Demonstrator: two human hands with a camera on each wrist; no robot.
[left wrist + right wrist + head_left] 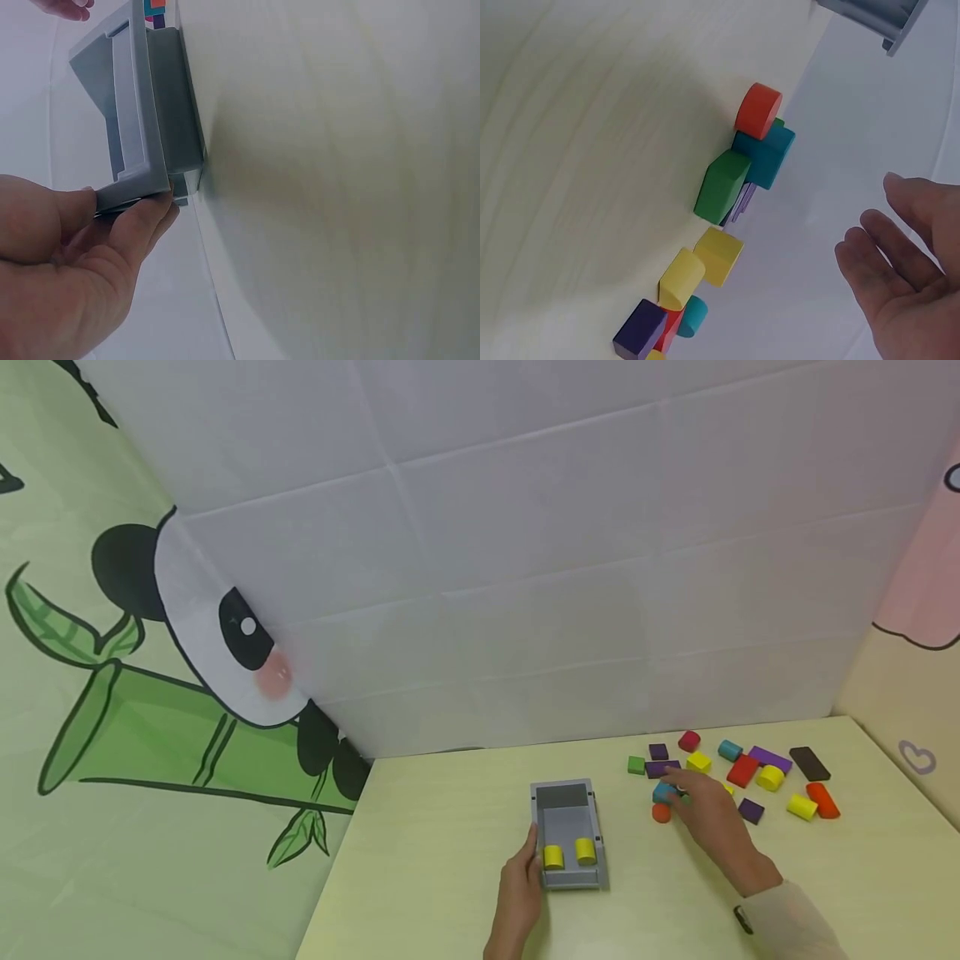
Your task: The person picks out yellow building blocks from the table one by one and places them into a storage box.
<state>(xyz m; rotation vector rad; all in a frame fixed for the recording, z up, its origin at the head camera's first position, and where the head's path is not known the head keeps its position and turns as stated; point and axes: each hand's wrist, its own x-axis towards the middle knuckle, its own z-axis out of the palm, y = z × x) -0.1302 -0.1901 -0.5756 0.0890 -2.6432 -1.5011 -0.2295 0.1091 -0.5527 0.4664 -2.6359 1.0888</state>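
My left hand (519,887) grips the near left side of a grey open-topped box (573,880); in the left wrist view the thumb lies on its rim and the fingers are against the outside. Inside the box stand two yellow cylinders (553,857). Over the near left part of the scattered blocks hovers my right hand (711,818), its fingers slightly bent with nothing between them in the right wrist view. Nearest to it are a blue block (766,154), an orange-red cylinder (758,111) and a green block (723,186). The hand hides some blocks in the head view.
More coloured blocks lie to the right, among them a red block (743,770), a black block (810,763), a yellow cylinder (802,807) and a dark purple block (751,811). A white cloth wall (525,610) rises behind the pale table (420,860).
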